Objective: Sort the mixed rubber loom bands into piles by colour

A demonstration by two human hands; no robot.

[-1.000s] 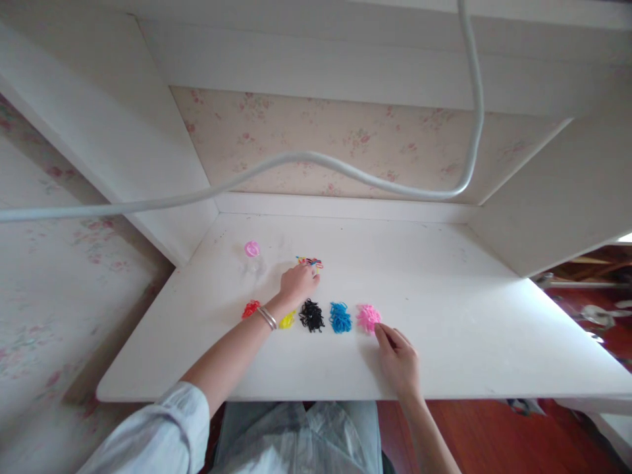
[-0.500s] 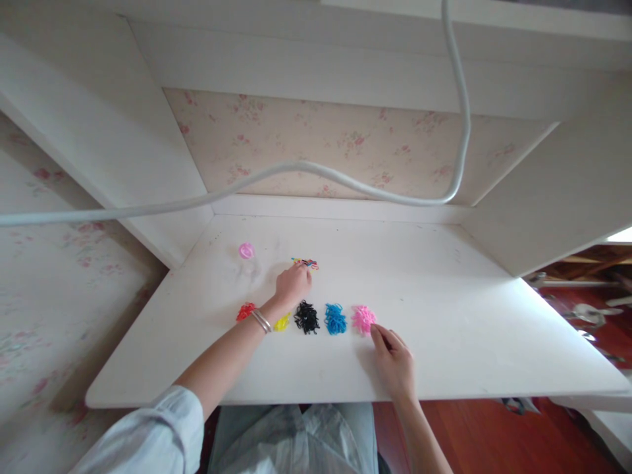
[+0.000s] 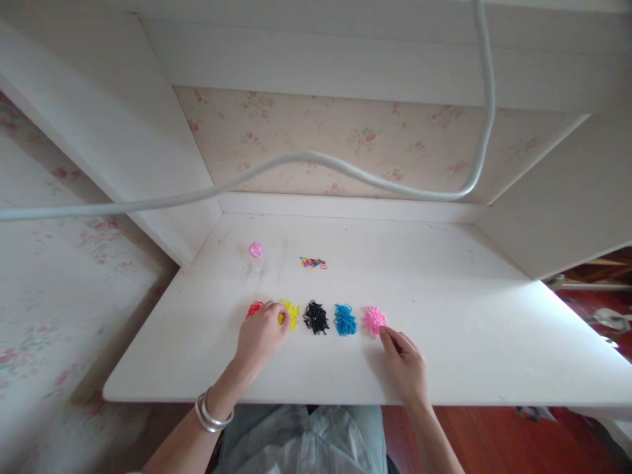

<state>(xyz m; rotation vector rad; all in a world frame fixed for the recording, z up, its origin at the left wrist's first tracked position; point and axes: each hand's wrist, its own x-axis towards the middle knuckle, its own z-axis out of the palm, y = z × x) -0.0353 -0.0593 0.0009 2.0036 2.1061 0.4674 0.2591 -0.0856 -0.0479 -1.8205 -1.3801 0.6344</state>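
Note:
My left hand is closed, with thumb and fingertips at the left side of the yellow pile of thin pieces that look like small rubber bands. It partly covers the red pile. Anything in its fingers is hidden. My right hand pinches thumb and forefinger together at the lower right edge of the pink pile; what they hold is too small to make out. Between the hands lie a black pile and a blue pile. Farther back rests a small mixed-colour pile.
A clear container with a pink top is at the back left of the white desk. A thick white cable crosses the view above the desk. White side panels and a low back ledge bound it.
My left hand has left the mixed-colour pile and come back toward me to the yellow pile. My right hand stays at the pink pile. The whole view has shifted slightly.

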